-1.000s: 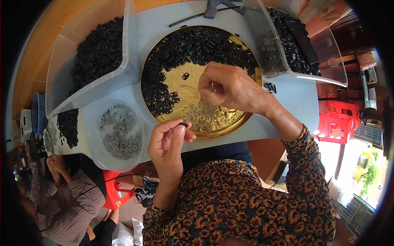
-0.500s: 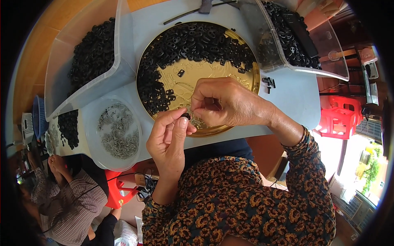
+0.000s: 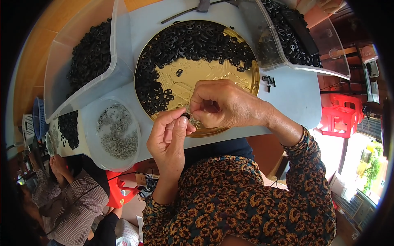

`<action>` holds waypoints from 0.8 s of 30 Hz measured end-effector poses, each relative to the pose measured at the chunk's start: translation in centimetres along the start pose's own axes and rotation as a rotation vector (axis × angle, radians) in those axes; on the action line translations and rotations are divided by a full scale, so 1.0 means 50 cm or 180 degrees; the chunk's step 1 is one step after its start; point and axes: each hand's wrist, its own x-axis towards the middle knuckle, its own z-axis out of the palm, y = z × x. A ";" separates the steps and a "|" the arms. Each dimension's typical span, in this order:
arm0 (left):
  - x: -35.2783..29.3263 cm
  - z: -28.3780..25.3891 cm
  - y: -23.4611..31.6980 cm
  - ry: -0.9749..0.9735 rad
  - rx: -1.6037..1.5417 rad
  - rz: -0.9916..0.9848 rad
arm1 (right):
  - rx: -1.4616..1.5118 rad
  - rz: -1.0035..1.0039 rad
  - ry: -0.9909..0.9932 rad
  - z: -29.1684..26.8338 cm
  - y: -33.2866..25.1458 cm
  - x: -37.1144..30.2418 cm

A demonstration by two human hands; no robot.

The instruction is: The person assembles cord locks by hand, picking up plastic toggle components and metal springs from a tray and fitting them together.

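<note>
Black part [image 3: 186,116]: pinched in left hand [image 3: 168,141], probably for steadiness, close to right hand [image 3: 230,103]; cannot tell if pinching anything. Held near gold tray [image 3: 205,70], likely for easy reach.

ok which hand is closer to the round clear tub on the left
Left. The left hand is just to the right of the round clear tub, not touching it; the right hand is farther right, over the gold tray.
</note>
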 end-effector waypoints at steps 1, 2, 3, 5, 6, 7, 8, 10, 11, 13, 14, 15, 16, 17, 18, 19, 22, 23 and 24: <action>0.000 0.001 -0.002 -0.0023 -0.0009 -0.0012 | 0.0000 0.0002 -0.0001 0.000 0.001 0.000; 0.000 0.003 -0.002 -0.0022 -0.0010 -0.0014 | 0.0002 0.0001 0.0011 0.000 0.002 -0.001; -0.001 0.006 -0.002 -0.0026 -0.0012 -0.0030 | 0.0003 0.0001 0.0022 0.000 0.003 -0.001; -0.001 0.007 -0.002 -0.0027 -0.0010 -0.0045 | -0.0024 -0.0034 -0.0002 -0.001 0.003 0.000; -0.001 0.006 -0.004 -0.0023 -0.0003 -0.0033 | -0.0052 -0.0068 -0.0023 -0.001 0.003 0.000; -0.001 0.004 -0.005 -0.0018 0.0003 -0.0020 | -0.0052 -0.0069 -0.0025 -0.002 0.002 0.001; -0.001 0.003 -0.006 -0.0017 0.0004 -0.0020 | -0.0067 -0.0055 -0.0024 -0.003 0.002 0.001; 0.001 0.000 -0.007 0.0038 0.0005 0.0008 | -0.0080 -0.0040 -0.0025 -0.004 0.002 0.001; 0.001 -0.001 -0.007 0.0039 0.0005 0.0006 | -0.0070 -0.0043 -0.0016 -0.003 0.003 0.001; 0.003 -0.001 -0.007 -0.0002 0.0039 0.0052 | -0.0058 -0.0046 -0.0008 -0.003 0.003 0.001; 0.004 0.000 -0.006 -0.0002 0.0039 0.0050 | -0.0082 -0.0070 -0.0008 -0.002 0.004 0.002; 0.004 0.001 -0.006 0.0000 0.0025 0.0038 | -0.0107 -0.0094 -0.0008 -0.001 0.005 0.002; 0.004 0.001 -0.007 0.0003 0.0010 0.0026 | -0.0106 -0.0093 -0.0009 -0.001 0.005 0.002; 0.005 0.001 -0.007 0.0003 0.0010 0.0025 | -0.0086 -0.0096 -0.0003 -0.001 0.005 0.002; 0.005 0.002 -0.008 0.0003 0.0029 0.0032 | -0.0066 -0.0098 0.0002 -0.001 0.005 0.002; 0.004 0.002 -0.008 0.0004 0.0049 0.0040 | -0.0065 -0.0099 0.0002 0.000 0.005 0.002; 0.004 0.003 -0.007 0.0017 0.0082 0.0014 | -0.0075 -0.0102 -0.0008 0.000 0.007 0.002; 0.004 0.003 -0.008 0.0015 0.0081 0.0015 | -0.0117 -0.0120 -0.0033 -0.001 0.008 0.002; 0.004 0.002 -0.010 0.0013 0.0040 0.0014 | -0.0159 -0.0139 -0.0058 -0.001 0.008 0.002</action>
